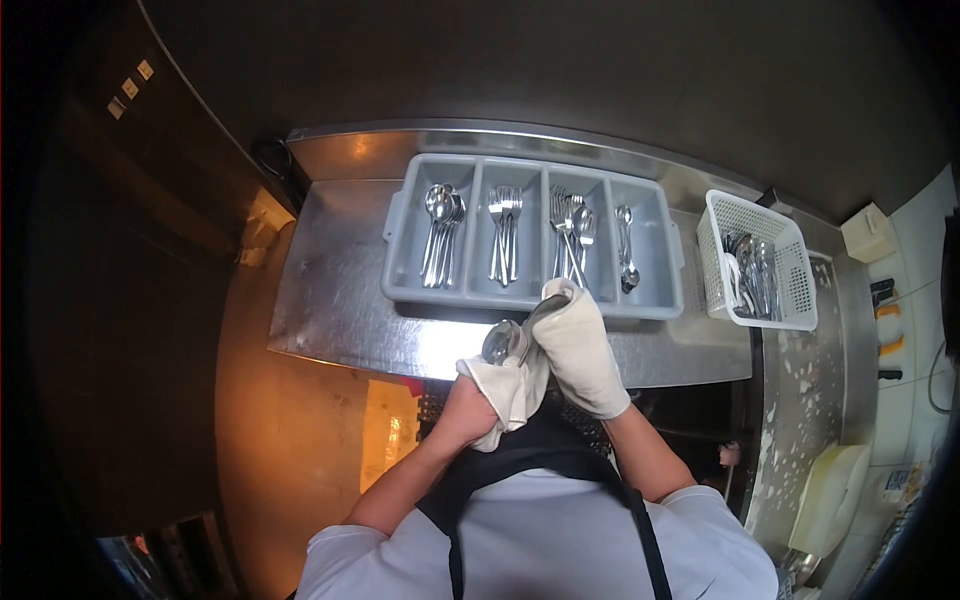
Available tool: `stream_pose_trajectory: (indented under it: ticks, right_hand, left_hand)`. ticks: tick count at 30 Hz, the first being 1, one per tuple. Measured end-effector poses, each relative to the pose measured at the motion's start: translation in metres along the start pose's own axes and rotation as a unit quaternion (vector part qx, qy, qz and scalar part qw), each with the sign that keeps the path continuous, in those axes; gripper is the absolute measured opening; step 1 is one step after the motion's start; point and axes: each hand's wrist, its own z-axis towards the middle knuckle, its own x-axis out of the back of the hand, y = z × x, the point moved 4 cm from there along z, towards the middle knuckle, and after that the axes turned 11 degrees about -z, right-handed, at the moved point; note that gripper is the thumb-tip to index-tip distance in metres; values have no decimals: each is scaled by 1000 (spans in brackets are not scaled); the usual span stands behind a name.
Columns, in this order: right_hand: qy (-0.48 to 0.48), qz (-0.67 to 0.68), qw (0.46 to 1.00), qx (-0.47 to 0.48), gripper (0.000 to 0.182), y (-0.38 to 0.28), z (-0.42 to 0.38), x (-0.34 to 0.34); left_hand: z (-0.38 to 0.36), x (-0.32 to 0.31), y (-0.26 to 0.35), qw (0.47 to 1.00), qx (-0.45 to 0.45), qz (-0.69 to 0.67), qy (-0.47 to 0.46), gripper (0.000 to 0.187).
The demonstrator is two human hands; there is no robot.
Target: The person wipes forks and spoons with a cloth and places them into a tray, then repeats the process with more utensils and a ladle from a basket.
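My left hand is closed round a white cloth and shiny spoons, whose bowls stick up out of the folds. Cloth covers my right hand almost wholly, and its fingers are wrapped closed inside it. A dark grey edge shows by the right fingertips, but I cannot make out what it is. Both hands are close together before the front rim of a grey cutlery tray. Its compartments hold spoons, forks, mixed forks and spoons, and small spoons.
The tray stands on a steel counter against a dark wall. To its right is a white perforated basket with loose cutlery. Farther right are a wet steel surface and orange-handled tools by the tiled wall.
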Motion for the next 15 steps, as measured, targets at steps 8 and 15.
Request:
stream_pose_trajectory:
  ticks: [8,15]
  right_hand:
    - [82,-63,994,-20,9,-14,-4,27]
    - [130,74,989,-19,14,21,-15,24]
  left_hand:
    - [-7,-18,15,997,-23,36,-70,21]
    - [5,-21,7,990,92,0,-112,20]
